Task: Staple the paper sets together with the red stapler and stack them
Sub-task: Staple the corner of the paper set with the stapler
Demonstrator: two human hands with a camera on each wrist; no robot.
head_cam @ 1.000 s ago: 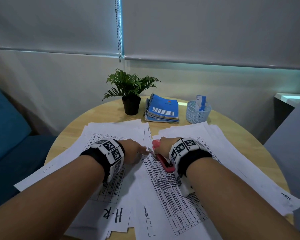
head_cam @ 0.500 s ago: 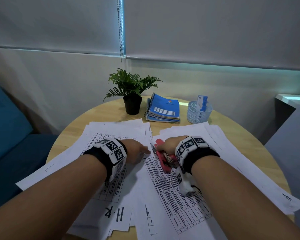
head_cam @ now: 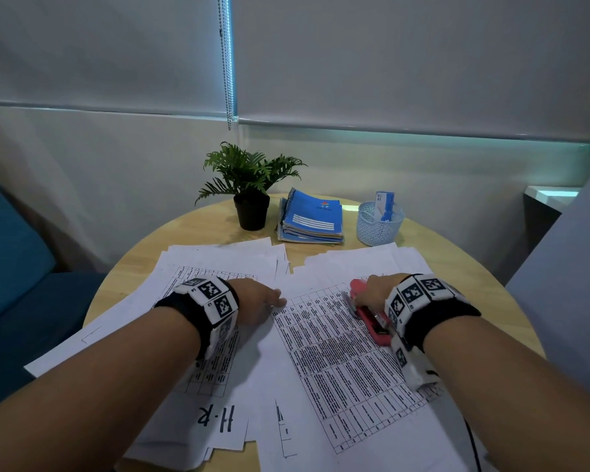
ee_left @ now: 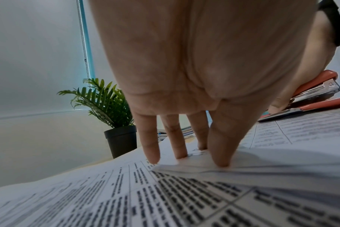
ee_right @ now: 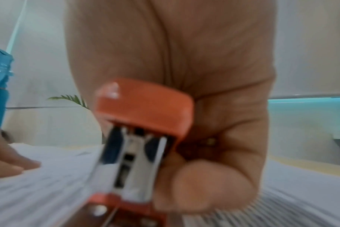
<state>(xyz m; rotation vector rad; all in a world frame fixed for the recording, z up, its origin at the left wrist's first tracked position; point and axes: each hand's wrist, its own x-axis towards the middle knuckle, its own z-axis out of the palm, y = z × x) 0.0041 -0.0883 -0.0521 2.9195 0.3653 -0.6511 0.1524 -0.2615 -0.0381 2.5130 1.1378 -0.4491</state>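
Observation:
Printed paper sets (head_cam: 338,356) lie spread over the round wooden table (head_cam: 198,226). My right hand (head_cam: 372,292) grips the red stapler (head_cam: 372,318) over the upper right part of the middle set; the right wrist view shows the stapler (ee_right: 144,122) from behind, its top raised off the base. My left hand (head_cam: 256,301) rests on the top left corner of that set, straight fingers (ee_left: 217,147) pressing the paper (ee_left: 184,199) down. In the left wrist view the stapler (ee_left: 316,90) shows at the right with its mouth agape.
At the table's far side stand a potted plant (head_cam: 251,185), a stack of blue spiral notebooks (head_cam: 312,216) and a pale mesh cup (head_cam: 378,223). A sheet marked "H.R" (head_cam: 215,420) lies near me. A blue seat (head_cam: 11,267) is to the left.
My right hand has carried the stapler to the right, away from the left hand, along the set's top edge. The left hand has stayed pressing on the paper corner.

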